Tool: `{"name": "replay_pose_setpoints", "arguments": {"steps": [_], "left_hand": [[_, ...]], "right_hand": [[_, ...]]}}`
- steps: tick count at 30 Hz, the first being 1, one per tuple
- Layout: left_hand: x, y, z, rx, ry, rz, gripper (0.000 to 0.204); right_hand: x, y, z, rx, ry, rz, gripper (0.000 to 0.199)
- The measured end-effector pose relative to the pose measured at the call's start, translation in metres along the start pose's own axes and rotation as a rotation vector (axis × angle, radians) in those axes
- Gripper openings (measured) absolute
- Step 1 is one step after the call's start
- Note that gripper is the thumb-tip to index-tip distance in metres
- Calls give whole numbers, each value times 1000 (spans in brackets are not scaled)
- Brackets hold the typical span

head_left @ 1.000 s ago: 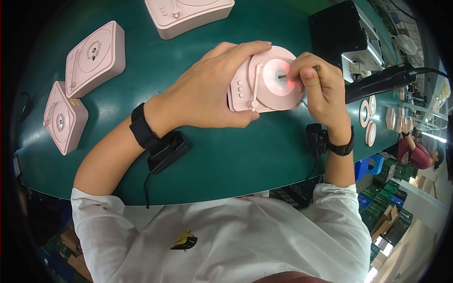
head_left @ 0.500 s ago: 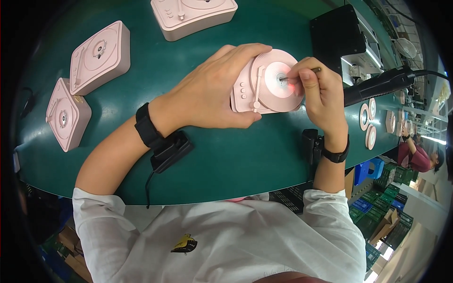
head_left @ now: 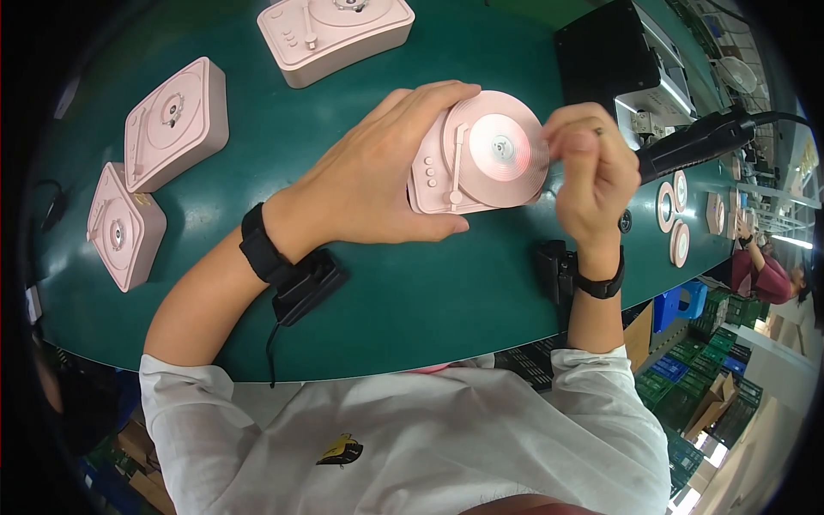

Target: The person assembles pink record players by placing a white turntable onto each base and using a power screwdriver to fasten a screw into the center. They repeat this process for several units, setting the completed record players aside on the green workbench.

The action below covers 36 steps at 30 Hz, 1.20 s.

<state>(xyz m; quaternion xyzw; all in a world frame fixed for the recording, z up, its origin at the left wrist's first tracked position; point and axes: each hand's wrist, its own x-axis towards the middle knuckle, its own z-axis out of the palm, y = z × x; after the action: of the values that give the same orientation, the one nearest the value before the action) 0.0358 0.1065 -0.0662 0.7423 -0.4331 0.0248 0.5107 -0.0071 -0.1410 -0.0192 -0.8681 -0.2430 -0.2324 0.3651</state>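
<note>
- Turntable unit (head_left: 481,163), pale pink: located at the front of the left hand (head_left: 378,172), between it and the right hand. Whether its base rests on the table (head_left: 412,300) cannot be determined.
- Disc (head_left: 500,148) on the unit: round, ringed, with a lighter centre label; its face is uncovered between the two hands.
- Tonearm (head_left: 458,159) and small round buttons (head_left: 431,172): on the side of the unit nearest the left hand.
- Left hand: grasping the unit from its left side, thumb along the near edge, fingers over the far edge.
- Right hand (head_left: 592,172): raised just beside the right rim of the disc, fingers curled and partly blurred. A small dark end of a thin tool (head_left: 598,131) shows in the grip.
- Round black part (head_left: 625,221): on the table, just right of the right wrist.
- Black cylindrical tool (head_left: 699,146) with cable: immediately right of the right hand.
- Flat pink rings (head_left: 666,207): on the table, right of the right hand, beneath the cylindrical tool in view.
- Black box (head_left: 601,60): beyond the right hand.
- Similar pink units: one (head_left: 339,39) beyond the left hand; two (head_left: 176,124) (head_left: 126,227) left of the left hand, close together.
</note>
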Motion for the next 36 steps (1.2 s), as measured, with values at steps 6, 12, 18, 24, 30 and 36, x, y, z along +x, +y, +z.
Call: {"name": "replay_pose_setpoints", "arguments": {"steps": [6,12,18,24,30,36], "left_hand": [[-1,1,-6,-35,-56,-53,103],[3,3,-5,-58,-91,-122,116],[7,4,6,-94,-110,-245,119],[36,9,0,52,-163,-176,109],[105,18,9,703,-246,-195,95],[108,-23,47,990,-18,-148,75]], "right_hand": [[-1,-3,6,-157,119,259,26],[-3,-7,8,-408,20,529,30],[-13,9,1,-239,-66,617,33],[-22,-17,-32,-359,170,446,21],[-92,4,-176,-616,678,257,24],[-251,194,-376,-920,630,816,44]]}}
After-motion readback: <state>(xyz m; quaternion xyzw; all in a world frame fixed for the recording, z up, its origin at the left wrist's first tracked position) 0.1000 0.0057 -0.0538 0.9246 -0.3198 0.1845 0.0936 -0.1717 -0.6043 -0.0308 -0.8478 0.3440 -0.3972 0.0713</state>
